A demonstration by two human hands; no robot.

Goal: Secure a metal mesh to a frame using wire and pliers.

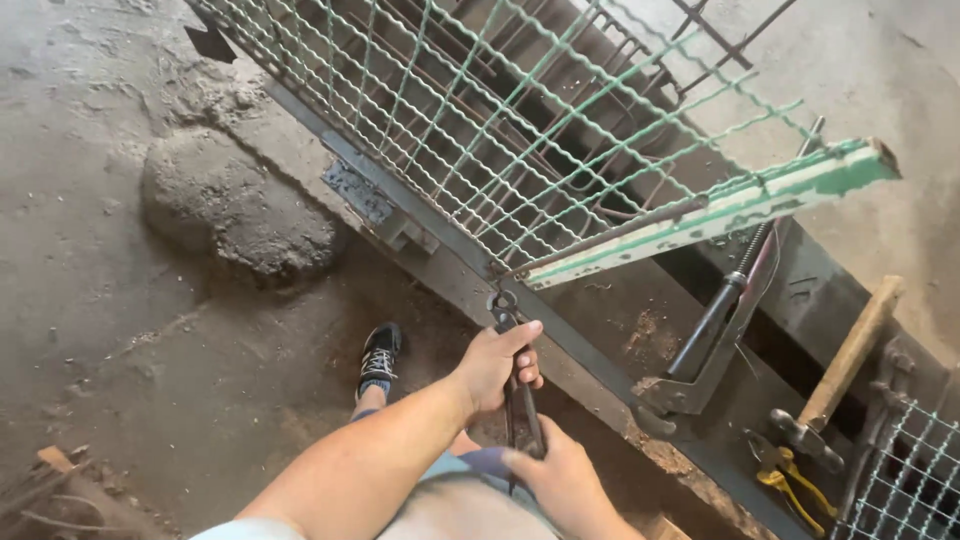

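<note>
Green wire mesh panel (520, 120), crimped in a wavy grid, framed by a white-and-green painted bar (720, 215). Dark metal pincers (517, 385); yellow-handled pliers (790, 478); pale wooden hammer (835, 375) handle. Black sneaker (380, 352), white laces.

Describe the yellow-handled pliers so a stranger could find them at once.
Start at the long steel bench under the green wire mesh and follow it to its lower right end. Beside the wooden-handled hammer lie the pliers, the only tool with yellow grips.

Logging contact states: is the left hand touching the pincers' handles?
Touching. The head view shows the left hand wrapped around the upper handles of the dark pincers, fingers closed over them.
</note>
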